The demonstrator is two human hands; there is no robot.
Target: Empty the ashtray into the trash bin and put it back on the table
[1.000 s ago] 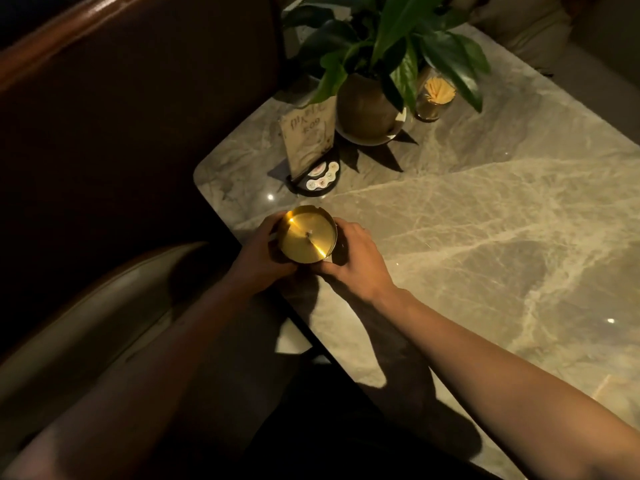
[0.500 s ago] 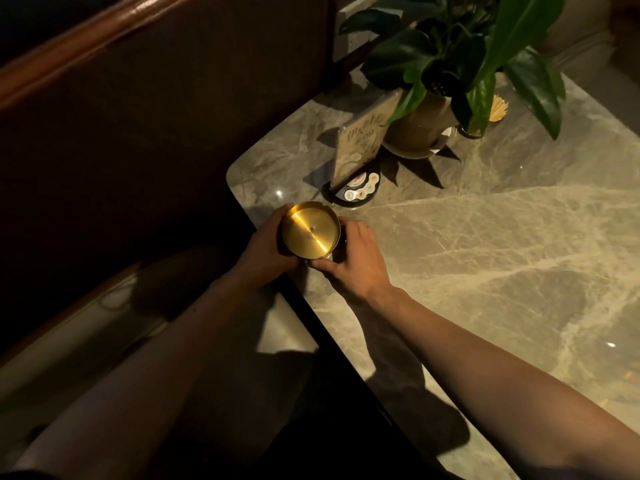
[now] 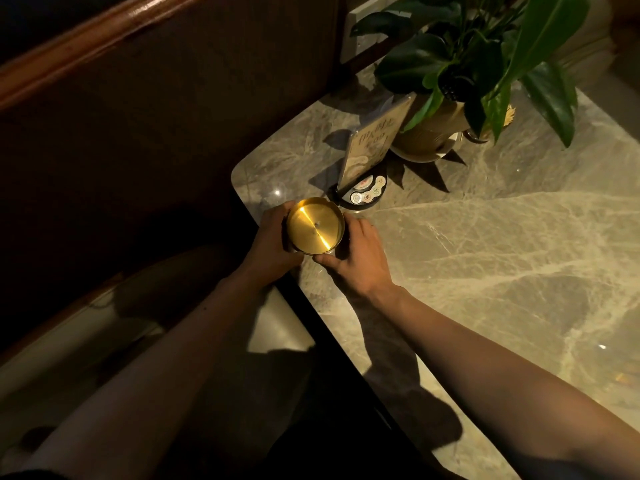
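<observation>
A round, shiny brass ashtray [image 3: 314,225] with a flat top and a small centre pin stands near the left corner of the marble table [image 3: 502,258]. My left hand [image 3: 268,242] cups its left side and my right hand [image 3: 358,258] wraps its right side, thumb under the near rim. Both hands grip it. Its underside is hidden, so I cannot tell whether it rests on the marble or is just lifted. No trash bin is in view.
Just behind the ashtray stands a menu sign on a round black base [image 3: 367,161]. A potted plant [image 3: 450,84] and a toothpick holder [image 3: 507,114] sit farther back. A dark booth backrest [image 3: 138,116] and its pale seat [image 3: 52,358] lie left of the table edge.
The view has shifted, so the table and plant appear further right and closer. Both hands keep the same hold on the ashtray, which stays at the table corner.
</observation>
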